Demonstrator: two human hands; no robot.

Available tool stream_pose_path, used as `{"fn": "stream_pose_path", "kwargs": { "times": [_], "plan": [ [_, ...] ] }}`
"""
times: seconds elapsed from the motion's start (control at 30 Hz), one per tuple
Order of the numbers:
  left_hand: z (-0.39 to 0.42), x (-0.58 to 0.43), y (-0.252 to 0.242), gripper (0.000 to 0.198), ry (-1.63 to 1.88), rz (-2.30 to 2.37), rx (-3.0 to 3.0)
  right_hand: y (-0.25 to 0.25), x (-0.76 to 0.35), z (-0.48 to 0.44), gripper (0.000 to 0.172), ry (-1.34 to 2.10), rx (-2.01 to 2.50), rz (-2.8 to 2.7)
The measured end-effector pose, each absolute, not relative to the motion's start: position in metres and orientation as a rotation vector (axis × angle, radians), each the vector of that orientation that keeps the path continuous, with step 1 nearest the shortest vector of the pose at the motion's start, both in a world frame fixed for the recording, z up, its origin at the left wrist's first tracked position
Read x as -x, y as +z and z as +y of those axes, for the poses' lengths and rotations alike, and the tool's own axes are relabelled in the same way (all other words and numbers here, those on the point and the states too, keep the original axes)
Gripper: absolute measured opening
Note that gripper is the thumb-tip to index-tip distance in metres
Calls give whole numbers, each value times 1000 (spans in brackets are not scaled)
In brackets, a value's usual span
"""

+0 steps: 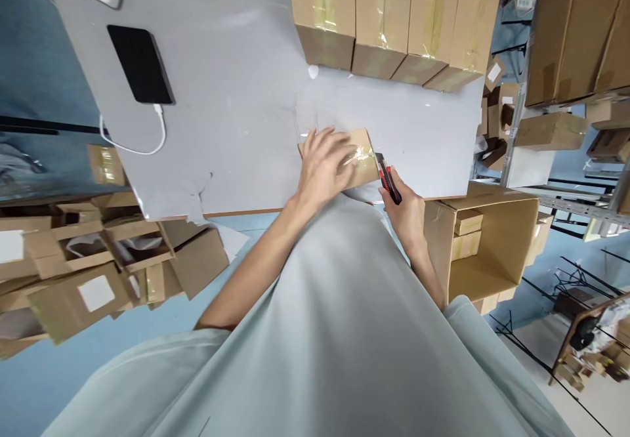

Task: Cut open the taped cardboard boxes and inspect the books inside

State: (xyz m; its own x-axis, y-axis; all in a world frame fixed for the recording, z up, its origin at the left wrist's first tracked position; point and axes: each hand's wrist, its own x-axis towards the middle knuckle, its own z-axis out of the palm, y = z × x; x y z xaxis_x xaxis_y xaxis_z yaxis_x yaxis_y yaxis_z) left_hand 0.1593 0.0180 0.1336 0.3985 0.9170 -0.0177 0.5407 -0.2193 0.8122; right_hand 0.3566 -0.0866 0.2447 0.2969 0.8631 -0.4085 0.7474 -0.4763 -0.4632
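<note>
We have a small cardboard box (365,172) at the near edge of the white table (236,96), its long axis running left to right, the right end angled slightly away from us. Our left hand (325,161) is over its left part, fingers loosely spread across the top and blurred. Our right hand (406,210) is closed around a red-and-black utility knife (390,182); the box lies to the left of it, and the blade points far and left, just beside the box's right end. We cannot tell whether the blade touches the cardboard. The right hand is nearer that end, the left hand nearer the other.

Off the table's near right corner we see a large open carton (509,240) with two small boxes (466,233) stacked inside. To the left are opened cartons (88,262), some holding crumpled wrapping (87,245).
</note>
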Motion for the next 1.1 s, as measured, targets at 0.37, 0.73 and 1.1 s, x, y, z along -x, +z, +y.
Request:
{"fn": "stream_pose_path", "kwargs": {
  "times": [0.37, 0.73, 1.1],
  "plan": [
    [10, -177, 123, 38, 507, 1186, -1932, 237, -367, -79, 67, 1077, 2358, -1702],
    [10, -178, 122, 35, 527, 1166, -1909, 230, -352, -57, 75, 1012, 2466, -1942],
    [10, -177, 123, 37, 565, 1138, -1832, 239, -339, -50, 76, 979, 2602, -2010]
  ]
}}
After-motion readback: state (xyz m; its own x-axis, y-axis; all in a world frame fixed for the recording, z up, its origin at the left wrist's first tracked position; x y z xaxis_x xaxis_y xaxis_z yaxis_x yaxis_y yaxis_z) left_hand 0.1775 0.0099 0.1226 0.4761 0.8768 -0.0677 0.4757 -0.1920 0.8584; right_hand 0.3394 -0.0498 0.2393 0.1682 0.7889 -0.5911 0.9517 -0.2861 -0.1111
